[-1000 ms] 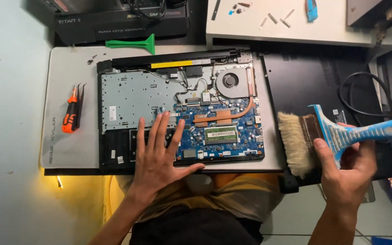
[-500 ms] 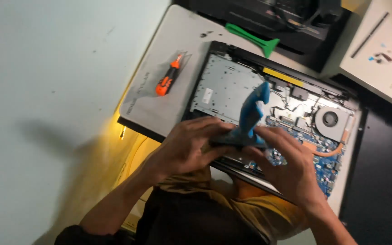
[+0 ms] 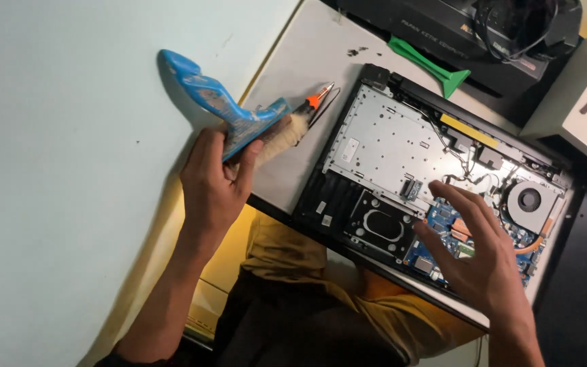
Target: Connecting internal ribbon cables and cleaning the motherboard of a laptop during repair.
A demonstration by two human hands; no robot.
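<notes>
Brush: blue-handled, pale bristles, held at the left edge of the desk, just beside an orange screwdriver; the bristles partly cover the screwdriver.
Left hand: closed around the lower part of the brush handle, fingers wrapped over it, handle end pointing up and left.
Right hand: empty, fingers spread wide, over the near right part of the laptop; whether it touches the board cannot be told.
Laptop: opened, bottom cover off, lying at a slant across the desk; silver plate on the left, blue circuit board and round fan on the right.
Risk, screwdriver: the bristles sit against it, so a sweep could likely roll it off the left edge, which is close.
Risk, board: bare fingers so near exposed parts and thin cables could snag or press one.
Risk, laptop: its near edge seems to overhang the desk toward the person's lap, so a push might tip it.
Risk, screws: small dark bits lie loose at the far side and could be brushed away.
Desk: pale grey, smooth, with a green pry tool at the far side and a black box behind it.
Room: pale wall or floor to the left; dim light, warm yellow glow under the desk edge.
</notes>
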